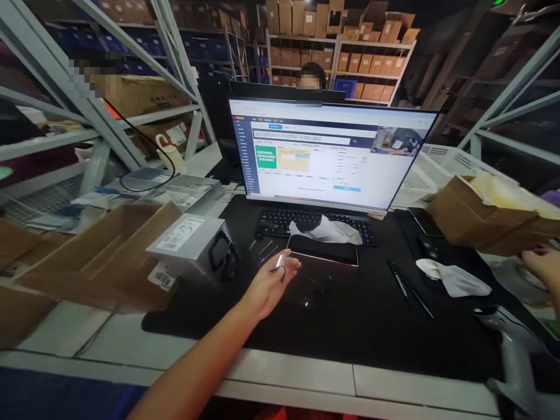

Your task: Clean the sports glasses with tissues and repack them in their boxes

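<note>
Nearest the camera, the left forearm crosses the light front edge of the worktop and reaches over a black mat. The left hand, palm turned up and fingers loosely curled, appears to hold a small curved part, dark with a pale glint. The part lies above the mat, by the near left corner of a dark flat panel; contact with the panel cannot be confirmed. The right hand, cut by the right border, is at the lower near edge of an open-topped carton. Its finger opening and any hold on the carton cannot be determined.

Handling: support the small curved part with light fingertip pressure; do not bend it. Keep it over the mat so a drop stays recoverable. Avoid dragging it across the panel. Steady the carton before applying force at its edge.

Markings: the silver box, left, bears a white barcode label; its print is illegible. The brown box beside it carries another barcode label. On the monitor, large Chinese characters include the Latin letters "PN"; smaller text is unreadable. No brand can be identified.
</note>
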{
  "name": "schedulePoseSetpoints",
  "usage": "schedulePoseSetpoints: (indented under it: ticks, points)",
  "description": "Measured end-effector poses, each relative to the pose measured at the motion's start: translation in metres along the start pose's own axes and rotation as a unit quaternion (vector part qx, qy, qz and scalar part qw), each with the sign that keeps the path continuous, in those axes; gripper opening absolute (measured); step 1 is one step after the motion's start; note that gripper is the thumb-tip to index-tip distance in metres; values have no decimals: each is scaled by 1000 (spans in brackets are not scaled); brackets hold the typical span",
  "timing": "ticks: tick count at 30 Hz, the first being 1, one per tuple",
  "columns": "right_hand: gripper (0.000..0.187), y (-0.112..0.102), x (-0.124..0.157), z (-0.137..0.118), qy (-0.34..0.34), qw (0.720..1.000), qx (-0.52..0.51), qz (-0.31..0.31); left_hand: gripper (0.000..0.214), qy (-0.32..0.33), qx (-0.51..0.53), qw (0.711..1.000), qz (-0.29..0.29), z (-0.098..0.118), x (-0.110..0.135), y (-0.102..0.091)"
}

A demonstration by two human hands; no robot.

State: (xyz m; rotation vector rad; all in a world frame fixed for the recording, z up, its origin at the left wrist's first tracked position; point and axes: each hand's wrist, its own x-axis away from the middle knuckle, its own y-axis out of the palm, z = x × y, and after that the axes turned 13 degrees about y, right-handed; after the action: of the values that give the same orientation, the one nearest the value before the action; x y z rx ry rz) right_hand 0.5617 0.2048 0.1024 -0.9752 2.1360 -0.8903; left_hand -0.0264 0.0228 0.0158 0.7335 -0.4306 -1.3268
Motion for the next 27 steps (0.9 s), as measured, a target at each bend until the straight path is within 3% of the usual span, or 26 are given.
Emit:
schedulePoseSetpoints:
  ticks: [3,7,12,17,22,24,27]
  points:
    - [35,9,4,-7,84,996,35,19,52,-18,26,999,-35,-1,4,2]
    - [18,26,51,-59,-13,999,-27,-40,47,-44,43,994,-87,-1,9,4]
    - [30,56,145,-140,-119,981,-115,-97,48,-37,45,995,-81,-1,9,7]
    - [26,65,227,-203,-268,922,-216,-176,47,-8,52,998,-28,1,1,5]
    - [23,57,274,-262,-333,883,-291,-156,48,50,57,997,-1,7,-9,0]
    - [25,66,282,-291,-369,889,-216,-161,49,65,61,996,11,10,-11,-2]
    - [28,96,291,-334,-414,888,26,-196,48,83,54,995,17,12,-14,-3]
